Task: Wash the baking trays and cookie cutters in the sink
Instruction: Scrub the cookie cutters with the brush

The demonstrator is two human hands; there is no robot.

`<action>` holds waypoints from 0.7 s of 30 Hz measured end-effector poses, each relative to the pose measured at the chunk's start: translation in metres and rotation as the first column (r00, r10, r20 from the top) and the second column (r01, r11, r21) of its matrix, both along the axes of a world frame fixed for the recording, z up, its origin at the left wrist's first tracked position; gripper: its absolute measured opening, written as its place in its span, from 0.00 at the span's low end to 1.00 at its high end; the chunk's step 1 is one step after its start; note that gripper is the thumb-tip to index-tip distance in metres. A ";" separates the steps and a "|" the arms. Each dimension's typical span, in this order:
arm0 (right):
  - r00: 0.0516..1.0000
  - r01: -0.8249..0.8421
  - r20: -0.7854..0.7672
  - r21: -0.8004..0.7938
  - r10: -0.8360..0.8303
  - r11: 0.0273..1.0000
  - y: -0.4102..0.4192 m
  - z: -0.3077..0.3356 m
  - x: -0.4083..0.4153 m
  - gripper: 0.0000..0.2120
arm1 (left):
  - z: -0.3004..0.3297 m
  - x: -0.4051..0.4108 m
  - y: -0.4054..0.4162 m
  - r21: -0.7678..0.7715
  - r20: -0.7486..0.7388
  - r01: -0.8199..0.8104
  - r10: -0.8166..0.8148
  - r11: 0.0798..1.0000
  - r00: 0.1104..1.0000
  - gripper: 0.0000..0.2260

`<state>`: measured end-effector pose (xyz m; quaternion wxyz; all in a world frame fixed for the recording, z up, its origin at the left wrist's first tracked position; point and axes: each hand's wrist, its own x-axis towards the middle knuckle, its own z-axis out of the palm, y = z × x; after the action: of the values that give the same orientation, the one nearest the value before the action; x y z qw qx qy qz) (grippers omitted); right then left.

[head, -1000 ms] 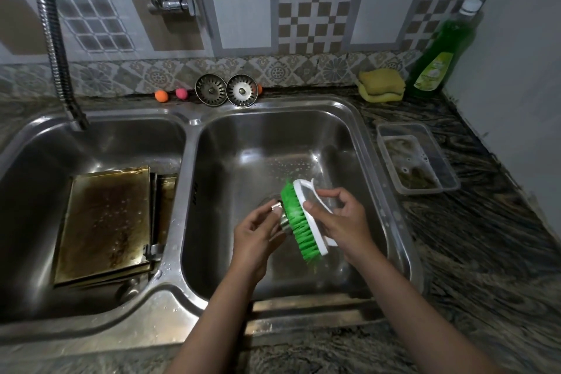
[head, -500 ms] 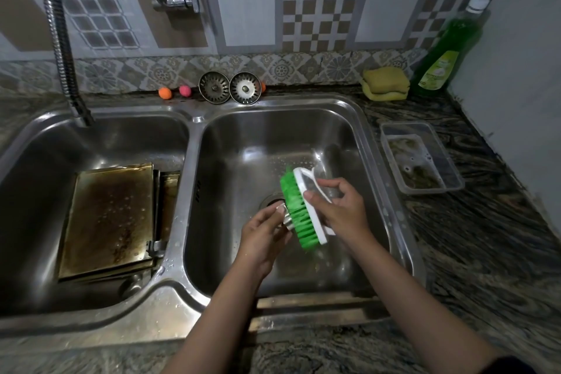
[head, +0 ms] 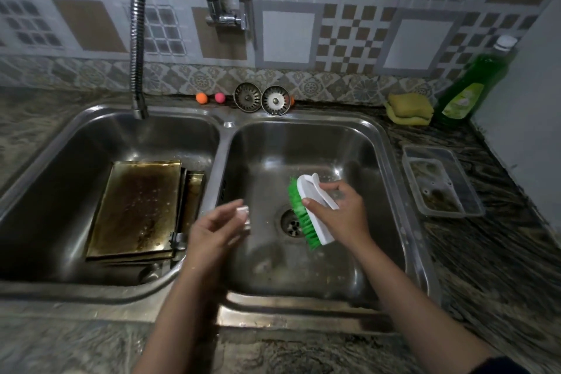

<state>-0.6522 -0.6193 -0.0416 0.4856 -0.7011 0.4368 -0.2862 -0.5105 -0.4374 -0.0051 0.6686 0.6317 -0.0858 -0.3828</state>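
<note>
My right hand (head: 343, 215) grips a white scrub brush with green bristles (head: 306, 211) over the drain of the right sink basin (head: 373, 143). My left hand (head: 212, 231) pinches a small metal cookie cutter (head: 244, 215) above the divider between the basins; it is motion-blurred. A stack of stained baking trays (head: 136, 206) lies flat in the left basin (head: 76, 136), with another small metal piece (head: 177, 241) at the stack's front right corner.
A flexible hose tap (head: 138, 39) hangs over the left basin and a wall tap (head: 226, 14) sits behind. Two strainer plugs (head: 261, 99), small balls (head: 209, 97), yellow sponges (head: 409, 108), a green detergent bottle (head: 470, 91) and a clear plastic container (head: 440, 182) stand on the counter.
My left hand has drawn the cookie cutter away from the brush, leftwards toward the divider. The brush in my right hand stays over the drain.
</note>
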 end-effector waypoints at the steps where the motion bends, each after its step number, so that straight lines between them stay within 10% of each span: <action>1: 1.000 -0.017 -0.004 -0.005 0.017 1.000 0.004 -0.001 -0.001 0.19 | 0.007 0.012 0.016 0.082 0.149 -0.034 0.021 0.996 0.989 0.13; 4: 0.999 -0.045 -0.026 -0.011 0.045 0.999 0.015 -0.006 -0.003 0.18 | 0.001 0.057 0.054 0.363 0.402 -0.127 -0.032 0.923 0.915 0.20; 10: 0.993 -0.076 -0.093 -0.048 0.072 0.996 0.038 -0.011 -0.004 0.18 | -0.047 0.109 0.066 0.672 0.333 0.008 -0.312 0.740 0.890 0.26; 15: 0.999 -0.021 -0.044 -0.046 0.019 0.999 0.050 -0.008 -0.022 0.20 | -0.045 0.100 0.069 0.660 0.406 0.059 -0.421 0.749 0.811 0.22; 21: 0.994 0.096 -0.048 -0.131 -0.103 0.987 0.055 0.012 -0.066 0.17 | -0.035 0.052 0.072 0.593 0.641 0.181 -0.596 0.785 0.484 0.24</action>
<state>-0.7183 -0.5644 -0.0298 0.4127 -0.7157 0.4649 -0.3182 -0.4586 -0.3651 -0.0401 0.2816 0.8306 -0.4325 -0.2091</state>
